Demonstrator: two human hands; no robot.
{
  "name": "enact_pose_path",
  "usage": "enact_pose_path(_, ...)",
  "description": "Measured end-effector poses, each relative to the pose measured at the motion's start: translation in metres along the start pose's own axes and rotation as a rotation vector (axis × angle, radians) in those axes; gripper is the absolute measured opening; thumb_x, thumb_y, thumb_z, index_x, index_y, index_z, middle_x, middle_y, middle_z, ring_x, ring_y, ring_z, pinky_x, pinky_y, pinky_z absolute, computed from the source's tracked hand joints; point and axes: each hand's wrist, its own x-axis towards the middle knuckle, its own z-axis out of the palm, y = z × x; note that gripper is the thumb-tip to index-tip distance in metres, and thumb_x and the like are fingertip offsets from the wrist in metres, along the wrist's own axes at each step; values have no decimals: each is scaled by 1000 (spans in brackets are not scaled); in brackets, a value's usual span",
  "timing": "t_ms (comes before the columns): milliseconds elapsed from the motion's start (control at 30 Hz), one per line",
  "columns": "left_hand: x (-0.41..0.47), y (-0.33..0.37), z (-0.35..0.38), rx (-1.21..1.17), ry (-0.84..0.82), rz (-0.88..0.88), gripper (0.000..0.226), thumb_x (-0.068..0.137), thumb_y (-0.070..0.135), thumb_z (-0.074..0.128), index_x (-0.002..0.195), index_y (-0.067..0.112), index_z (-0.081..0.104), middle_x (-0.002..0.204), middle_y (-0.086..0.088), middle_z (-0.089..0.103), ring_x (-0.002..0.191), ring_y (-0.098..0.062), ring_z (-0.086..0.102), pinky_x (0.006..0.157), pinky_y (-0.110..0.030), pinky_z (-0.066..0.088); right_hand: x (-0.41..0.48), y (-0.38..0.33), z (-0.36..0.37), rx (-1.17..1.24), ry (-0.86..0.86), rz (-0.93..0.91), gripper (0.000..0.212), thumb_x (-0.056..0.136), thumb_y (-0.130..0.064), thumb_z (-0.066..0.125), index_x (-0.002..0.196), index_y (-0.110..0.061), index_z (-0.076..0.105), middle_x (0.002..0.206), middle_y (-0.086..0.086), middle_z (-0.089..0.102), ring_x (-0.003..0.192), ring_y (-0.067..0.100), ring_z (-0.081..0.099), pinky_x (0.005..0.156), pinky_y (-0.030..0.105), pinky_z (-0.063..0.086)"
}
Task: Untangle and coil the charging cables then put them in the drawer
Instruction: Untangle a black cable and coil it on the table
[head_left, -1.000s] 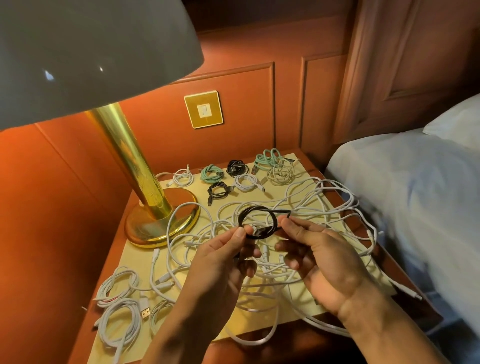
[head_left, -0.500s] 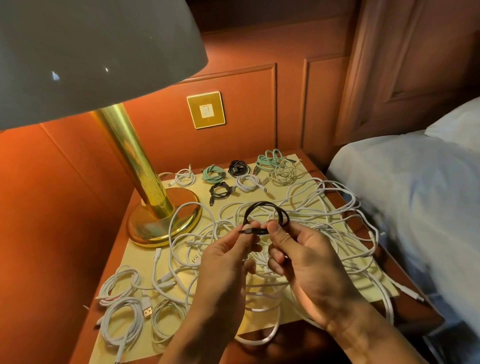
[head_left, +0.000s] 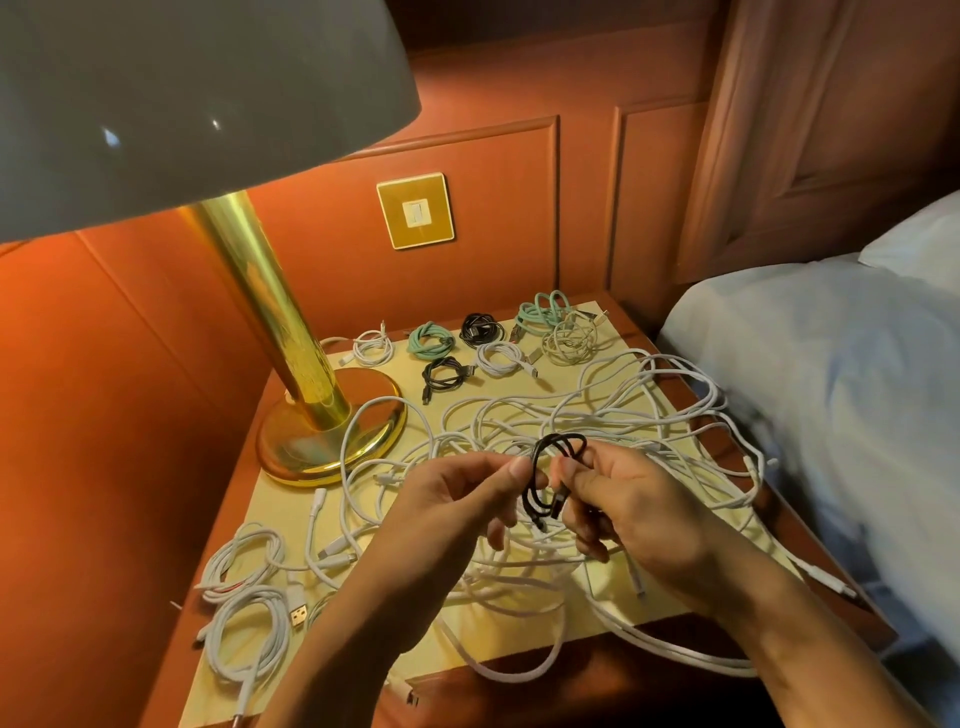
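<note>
A small black cable coil is held upright above the nightstand, between both hands. My left hand pinches its left side with thumb and fingers. My right hand pinches its right side, near the plug end. Under the hands lies a big tangle of white cables spread over the yellow mat. Coiled cables sit at the back: two mint ones, two black ones and white ones. More white coils lie at the front left. No drawer is in view.
A brass lamp base and stem stand at the mat's back left, with the large shade overhead. A bed with white sheets borders the nightstand on the right. A brass wall switch sits on the panelled wall behind.
The black coil has turned from a flat round loop into a narrower upright bundle. Both hands have closed in on it and sit a little lower.
</note>
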Motion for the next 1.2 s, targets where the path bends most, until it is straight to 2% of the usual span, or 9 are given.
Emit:
enact_pose_path(167, -1, 1, -2, -33, 20, -4, 28, 88, 36, 65, 93, 12, 80, 72, -15, 58, 67, -23, 53, 65, -30, 48, -3, -1, 4, -82, -20, -9, 24, 108, -28, 44, 102, -12, 60, 67, 10, 46, 68, 28, 39, 65, 43, 35)
enact_pose_path(267, 0, -2, -3, -44, 51, 2, 29, 89, 31, 65, 95, 7, 80, 76, -19, 62, 66, -26, 55, 65, -28, 51, -5, -4, 6, -37, -80, -24, 24, 105, -42, 48, 107, -25, 65, 74, 8, 46, 70, 26, 40, 61, 41, 35)
enact_pose_path(333, 1, -3, -3, -34, 78, 8, 28, 90, 29, 64, 94, 7, 80, 79, -24, 65, 67, -24, 57, 65, -25, 53, -4, -4, 8, -62, -91, -41, 21, 98, -52, 54, 99, -34, 66, 70, 2, 49, 66, 20, 43, 61, 36, 37)
enact_pose_path(467, 2, -5, -4, -31, 135, 8, 23, 92, 22, 64, 93, 5, 79, 75, -18, 68, 67, -22, 61, 68, -26, 57, 0, 1, 11, -146, 12, -45, 14, 91, -45, 63, 94, -32, 64, 79, -1, 70, 72, 19, 65, 71, 47, 58)
enact_pose_path(567, 2, -5, -2, 9, 179, 8, 18, 99, 14, 61, 96, 3, 75, 71, -14, 68, 67, -22, 63, 72, -25, 59, -1, -3, 12, -305, 149, -125, 7, 96, -32, 66, 103, -32, 65, 80, -5, 74, 72, 8, 70, 70, 37, 61)
enact_pose_path(633, 4, -5, -4, -16, 250, 1, 18, 99, 12, 61, 94, 2, 75, 73, -17, 70, 69, -24, 64, 76, -30, 60, -5, -9, 10, -439, 213, -180, 18, 96, -28, 68, 113, -35, 67, 77, -11, 73, 66, 2, 67, 65, 21, 53)
enact_pose_path(733, 7, -4, -7, -128, 366, -16, 17, 98, 8, 62, 89, -1, 74, 76, -17, 72, 68, -25, 67, 77, -36, 61, -10, -18, 6, -555, 279, -221, 10, 95, -31, 69, 102, -34, 75, 75, -20, 71, 68, -5, 65, 62, 10, 48)
enact_pose_path(933, 9, -3, 3, -329, 440, -54, 18, 97, 2, 60, 87, -5, 73, 70, -13, 71, 63, -24, 70, 61, -26, 61, -8, -17, 11, -430, 197, -90, 16, 95, -30, 69, 81, -26, 77, 74, -15, 75, 68, 2, 70, 73, 28, 59)
enact_pose_path(1200, 7, -1, -3, -333, 214, -185, 23, 100, -1, 50, 89, -9, 69, 79, -20, 70, 72, -31, 70, 56, -30, 60, -1, -5, 20, 45, 376, -160, 7, 92, -13, 72, 94, -18, 77, 75, 3, 77, 73, 16, 75, 64, 17, 49)
